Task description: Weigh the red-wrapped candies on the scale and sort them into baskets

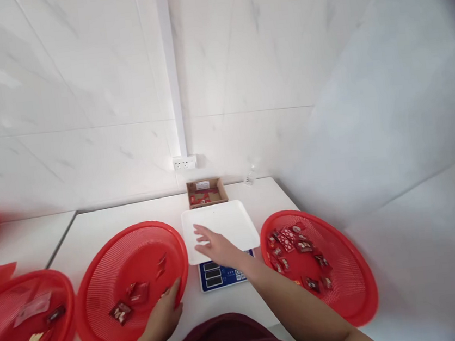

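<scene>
R hand (216, 246) over tray (237, 225), L hand (164, 315) at L basket (96, 284)

R hand: above tray on top of scale (222, 275), fingers spread apart, nothing seen in grip; can't tell if touching. Tray: long side apparently running L–R; scale's blue panel facing wearer. L hand: L of scale & on near side, at near-R rim of L basket, fingers partly curled, thumb a bit apart; sth. small by fingertips, can't tell if held.

L basket: just L of scale, seen as oval, long axis slanting near-L to far-R. Inside, a few red packets (138, 293), incl. one nearer scale w/ long axis slanting same way.

R of scale: R basket (349, 280), w/ more packets, mostly toward scale side. Behind scale: cardboard box (222, 189) w/ red bits inside. Behind & R of scale: clear obj. (249, 176), prob. plastic. Well L of scale, past L basket: far-L basket (65, 287), cut off by view edge, also w/ packets.
</scene>
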